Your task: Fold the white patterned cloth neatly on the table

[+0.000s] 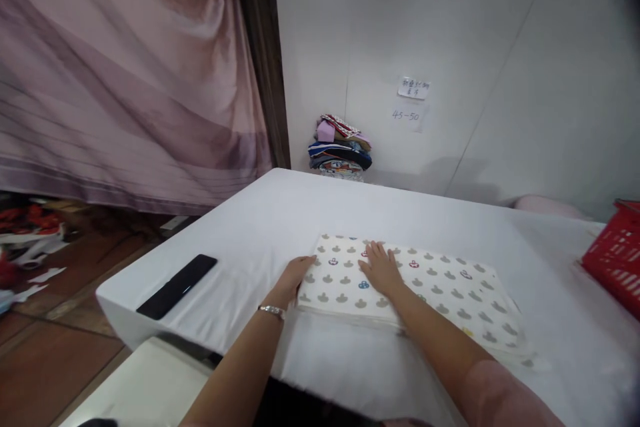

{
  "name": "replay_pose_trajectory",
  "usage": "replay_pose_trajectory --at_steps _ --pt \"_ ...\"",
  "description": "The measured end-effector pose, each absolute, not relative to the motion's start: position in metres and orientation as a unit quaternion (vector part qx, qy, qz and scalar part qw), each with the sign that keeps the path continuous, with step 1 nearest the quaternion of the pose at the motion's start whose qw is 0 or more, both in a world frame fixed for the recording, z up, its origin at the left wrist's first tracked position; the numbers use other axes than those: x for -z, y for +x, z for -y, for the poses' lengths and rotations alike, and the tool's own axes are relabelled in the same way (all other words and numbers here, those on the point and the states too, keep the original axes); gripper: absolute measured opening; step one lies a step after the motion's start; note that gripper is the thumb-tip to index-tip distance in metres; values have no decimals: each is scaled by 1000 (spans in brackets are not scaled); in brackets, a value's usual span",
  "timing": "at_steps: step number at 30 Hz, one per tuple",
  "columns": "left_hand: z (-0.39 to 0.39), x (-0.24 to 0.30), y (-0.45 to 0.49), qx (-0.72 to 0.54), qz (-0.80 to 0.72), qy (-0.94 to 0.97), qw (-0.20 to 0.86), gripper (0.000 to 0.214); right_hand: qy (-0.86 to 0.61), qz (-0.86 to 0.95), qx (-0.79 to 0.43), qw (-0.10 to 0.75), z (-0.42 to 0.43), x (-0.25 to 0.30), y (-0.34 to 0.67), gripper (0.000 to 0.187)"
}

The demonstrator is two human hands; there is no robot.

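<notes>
A folded white cloth printed with grey mushroom-like shapes and a few coloured ones lies lengthwise on the table. At its left edge, my left hand grips the cloth, its fingers close together and partly hidden along the edge. My right hand rests on top, flat with the fingers spread, left of the cloth's middle. From there the cloth stretches rightward under my right forearm, and its far right end looks looser and less square.
The white-covered table has a black phone near its left edge. A red plastic basket stands at the right. Beyond the far edge is a stack of folded fabrics against the wall. A pink curtain hangs at the left.
</notes>
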State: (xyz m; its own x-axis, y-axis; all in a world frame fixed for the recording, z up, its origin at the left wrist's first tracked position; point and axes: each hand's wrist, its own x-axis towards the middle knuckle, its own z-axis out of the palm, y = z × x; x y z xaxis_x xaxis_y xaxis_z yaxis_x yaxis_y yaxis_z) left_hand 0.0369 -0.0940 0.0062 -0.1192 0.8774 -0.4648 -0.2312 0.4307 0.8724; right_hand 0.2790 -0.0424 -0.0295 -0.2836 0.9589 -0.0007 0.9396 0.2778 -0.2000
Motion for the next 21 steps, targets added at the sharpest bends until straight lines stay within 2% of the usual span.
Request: replay_pose_trajectory --at_steps 7,12,17,21 --pt "91 -15 37 -402 -579 263 659 28 -605 777 -164 61 38 0 279 58" --pt "89 -24 33 -326 -540 203 749 26 -625 766 -107 110 51 1 297 59" --pt "86 -49 43 -317 -489 229 780 25 -612 768 -138 126 58 11 306 57" --pt "77 -92 71 -306 -451 292 786 27 -602 715 -261 241 56 6 308 53"
